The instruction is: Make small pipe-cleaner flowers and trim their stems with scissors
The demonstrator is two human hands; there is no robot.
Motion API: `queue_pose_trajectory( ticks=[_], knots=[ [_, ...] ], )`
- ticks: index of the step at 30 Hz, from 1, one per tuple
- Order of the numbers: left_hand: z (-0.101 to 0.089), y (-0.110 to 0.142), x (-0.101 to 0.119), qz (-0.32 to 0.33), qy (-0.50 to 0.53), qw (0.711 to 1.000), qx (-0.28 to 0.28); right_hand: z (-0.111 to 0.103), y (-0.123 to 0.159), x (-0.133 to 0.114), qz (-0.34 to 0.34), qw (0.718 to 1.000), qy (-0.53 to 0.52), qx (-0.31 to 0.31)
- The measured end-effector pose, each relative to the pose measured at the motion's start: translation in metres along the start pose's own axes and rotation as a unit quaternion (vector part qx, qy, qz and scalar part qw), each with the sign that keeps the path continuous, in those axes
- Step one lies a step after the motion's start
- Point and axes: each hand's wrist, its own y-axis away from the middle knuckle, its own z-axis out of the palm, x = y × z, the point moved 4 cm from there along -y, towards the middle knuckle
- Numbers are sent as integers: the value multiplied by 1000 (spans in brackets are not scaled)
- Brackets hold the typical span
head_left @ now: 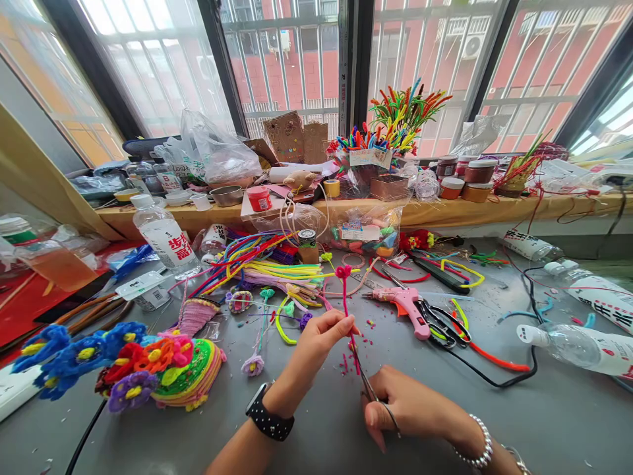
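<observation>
Between the thumb and fingers of my left hand (324, 340) is a magenta pipe cleaner (345, 300), held upright with a small looped flower shape at its top. My right hand (400, 402) is closed round the handles of a pair of scissors (366, 381). The scissor blades point up at the lower end of the pipe cleaner, just below my left fingers; whether they touch it I cannot tell. Small magenta clippings (345, 363) lie on the grey table around that spot.
A pink glue gun (403, 303) and black-handled pliers (445, 326) lie to the right. Bundled pipe cleaners (277, 274) sit further back. At left are fuzzy flowers (86, 356) and an upright bottle (165, 241); fallen bottles (578, 343) line the right side.
</observation>
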Motion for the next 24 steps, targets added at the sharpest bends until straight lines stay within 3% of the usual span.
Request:
queue_pose_trajectory(
  ticks=[10,24],
  knots=[
    [-1,-1,-4,7,-10,1000,10,1,-2,4,-8,999,-32,29],
    [-1,0,-3,19,-20,999,26,4,-2,2,3,1000,-28,-10]
  ],
)
